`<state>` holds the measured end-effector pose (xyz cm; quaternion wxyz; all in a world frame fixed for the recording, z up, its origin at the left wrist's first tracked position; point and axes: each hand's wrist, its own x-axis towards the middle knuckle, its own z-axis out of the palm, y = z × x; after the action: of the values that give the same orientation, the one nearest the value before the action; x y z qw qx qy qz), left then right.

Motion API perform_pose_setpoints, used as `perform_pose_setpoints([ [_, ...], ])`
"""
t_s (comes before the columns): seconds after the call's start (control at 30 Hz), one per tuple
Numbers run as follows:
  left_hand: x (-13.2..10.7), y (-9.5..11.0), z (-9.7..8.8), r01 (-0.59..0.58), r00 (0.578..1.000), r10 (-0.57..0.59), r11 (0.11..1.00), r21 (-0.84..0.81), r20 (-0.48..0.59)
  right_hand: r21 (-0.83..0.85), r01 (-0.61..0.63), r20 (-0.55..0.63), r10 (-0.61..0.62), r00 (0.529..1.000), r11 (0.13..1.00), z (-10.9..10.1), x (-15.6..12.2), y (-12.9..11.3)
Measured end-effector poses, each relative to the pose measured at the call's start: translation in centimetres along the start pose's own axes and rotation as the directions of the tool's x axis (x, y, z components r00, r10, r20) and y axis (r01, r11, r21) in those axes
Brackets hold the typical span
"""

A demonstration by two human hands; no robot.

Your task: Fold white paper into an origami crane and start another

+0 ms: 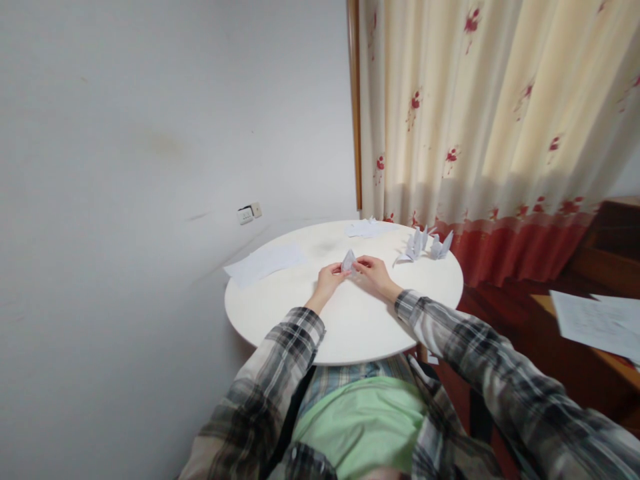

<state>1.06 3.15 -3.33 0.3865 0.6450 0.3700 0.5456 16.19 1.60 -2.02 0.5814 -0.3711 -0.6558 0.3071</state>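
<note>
A small folded piece of white paper (349, 259) with a pointed top stands between my hands, just above the white round table (280, 313). My left hand (331, 277) pinches its left lower edge between thumb and fingers. On the other side, my right hand (374, 270) grips the right edge with its fingertips. The finer creases of the paper are too small to make out. Several folded paper figures with pointed wings (414, 245) stand on the table to the right of my right hand.
White paper sheets (267, 261) lie at the table's left, and more paper pieces (367, 229) at its far edge. A wall with a socket (245, 215) rises on the left. A flowered curtain (450, 133) hangs behind. Printed sheets (590, 323) rest on wooden furniture at right.
</note>
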Motion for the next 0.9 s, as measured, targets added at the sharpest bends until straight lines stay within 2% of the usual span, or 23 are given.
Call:
perform_pose_setpoints([
  [0.2, 0.1, -0.5, -0.7, -0.036, 0.996, 0.056, 0.965, 0.261, -0.072, 0.042, -0.022, 0.053, 0.020, 0.998, 0.999, 0.2, -0.1, 0.0],
  [0.37, -0.4, 0.2, -0.7, -0.057, 0.998, 0.063, 0.936, 0.347, -0.005, 0.100, -0.065, 0.127, 0.052, 0.991, 0.993, 0.2, -0.1, -0.1],
  [0.5, -0.6, 0.5, -0.6, -0.049, 0.998, 0.063, 0.918, 0.394, -0.022, 0.130, -0.141, 0.196, 0.114, 0.974, 0.982, 0.0, -0.1, 0.0],
  [0.7, -0.7, 0.7, -0.4, -0.042, 0.998, 0.052, 0.935, 0.351, -0.019, 0.214, -0.242, 0.220, 0.195, 0.956, 0.946, -0.2, 0.0, 0.0],
  [0.9, -0.5, 0.4, 0.0, -0.039, 0.999, 0.040, 0.978, 0.206, -0.001, 0.353, -0.292, 0.160, 0.250, 0.955, 0.889, -0.3, 0.2, 0.2],
])
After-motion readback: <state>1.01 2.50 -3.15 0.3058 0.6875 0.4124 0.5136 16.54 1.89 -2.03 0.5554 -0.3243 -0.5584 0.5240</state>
